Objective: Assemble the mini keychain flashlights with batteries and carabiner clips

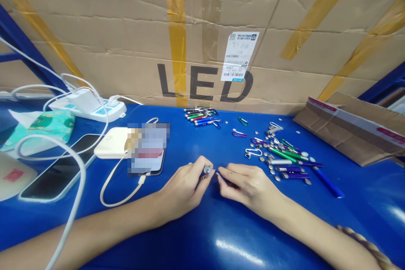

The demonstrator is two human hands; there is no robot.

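Note:
My left hand (186,185) rests on the blue table (221,236), fingers pinched round a small silver-tipped keychain flashlight (207,171). My right hand (247,185) lies just to its right, fingers pinched on a small part I cannot make out near the flashlight's end. The two hands almost touch at the fingertips. A loose heap of coloured flashlight bodies, carabiner clips and button cells (281,156) lies to the right of my right hand. A tidy row of assembled flashlights (201,117) sits farther back at the centre.
A phone (57,168) lies at the left, with a white power bank (112,142) and a second phone on a cable beside it. Behind are a power strip (85,105), a tissue pack (44,124), a big "LED" carton (202,29), and a flat cardboard piece (351,130) at right.

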